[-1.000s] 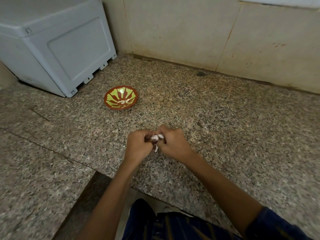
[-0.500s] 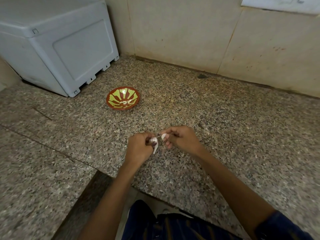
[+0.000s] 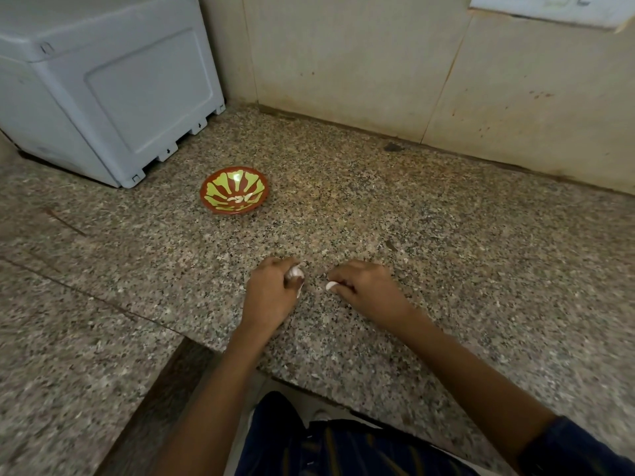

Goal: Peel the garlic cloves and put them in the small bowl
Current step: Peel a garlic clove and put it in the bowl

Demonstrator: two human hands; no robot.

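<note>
My left hand (image 3: 273, 290) grips the papery white garlic bulb (image 3: 294, 272); my right hand (image 3: 364, 286) pinches one pale clove (image 3: 332, 286), probably still skinned. Both sit well nearer me than the red-and-green painted small bowl (image 3: 234, 190). Peel fully before dropping in.

Countertop (image 3: 429, 235): speckled granite, polished, a soft sheen seen near the middle.
Small bowl (image 3: 234, 190): glossy glazed finish, red-brown with yellow-green painted petals.
Garlic (image 3: 294, 272): papery white skin, dry and matt, held in the left hand (image 3: 271, 293).
Clove (image 3: 332, 286): smooth, pale, pinched by the right hand (image 3: 367, 286).
Grey box (image 3: 103, 84): moulded plastic, matt.
Wall (image 3: 378, 63): beige tile, smooth, stained.
</note>
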